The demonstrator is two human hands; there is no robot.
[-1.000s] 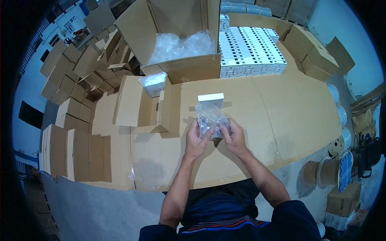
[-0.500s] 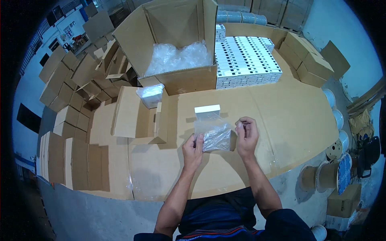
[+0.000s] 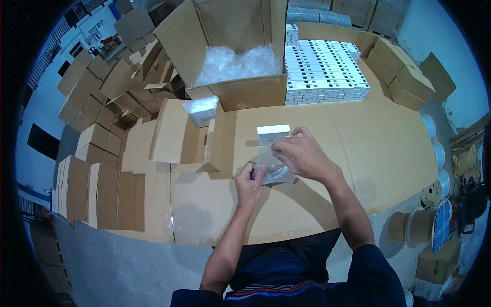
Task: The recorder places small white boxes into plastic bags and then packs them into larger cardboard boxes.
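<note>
I'm holding a small clear plastic bag (image 3: pixel 273 171) over the cardboard-covered tabletop (image 3: pixel 358 153), my left hand (image 3: pixel 249 180) pinching its lower edge and my right hand (image 3: pixel 302 153) gripping the top. There seems to be something small inside, though it's too blurred to tell. A small white box (image 3: pixel 272 134) is sitting just behind the bag, touching my right fingers. I'm judging this as the bagging step; next I'm needing a steady grip while bringing bag and box together

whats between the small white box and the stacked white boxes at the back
Only bare cardboard tabletop separates the small white box from the stacked white boxes, as the head view shows.
</note>
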